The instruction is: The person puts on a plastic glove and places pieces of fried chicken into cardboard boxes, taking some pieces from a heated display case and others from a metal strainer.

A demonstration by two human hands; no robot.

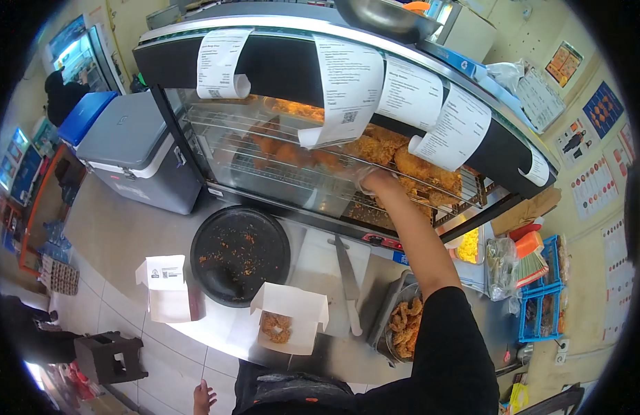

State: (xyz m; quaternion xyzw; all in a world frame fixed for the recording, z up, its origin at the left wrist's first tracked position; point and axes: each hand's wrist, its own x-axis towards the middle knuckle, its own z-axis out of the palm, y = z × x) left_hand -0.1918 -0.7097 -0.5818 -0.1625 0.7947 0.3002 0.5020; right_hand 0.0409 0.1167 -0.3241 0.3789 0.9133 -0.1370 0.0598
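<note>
My right hand [370, 179], in a clear plastic glove, reaches inside a heated display cabinet [268, 205]. Its fingers are blurred behind the glass, close to large breaded fried chicken pieces [374, 149] on the upper wire rack [231, 127]. Whether it grips anything is hidden. Low in the picture, beside my body, my left hand [203, 397] hangs with its fingers apart and nothing in it. On the steel counter before me, an open white carton [299, 334] holds a crumbed fried piece [276, 328]. Left of it stands a second open carton [169, 303].
A black stone mortar [242, 249] with crumbs and a pestle sits beside a white cutting board [312, 254] with a knife [347, 272]. At right is a metal tray of fried pieces [405, 327]. Printed slips [348, 88] hang over the cabinet; a grey cooler [138, 150] stands left.
</note>
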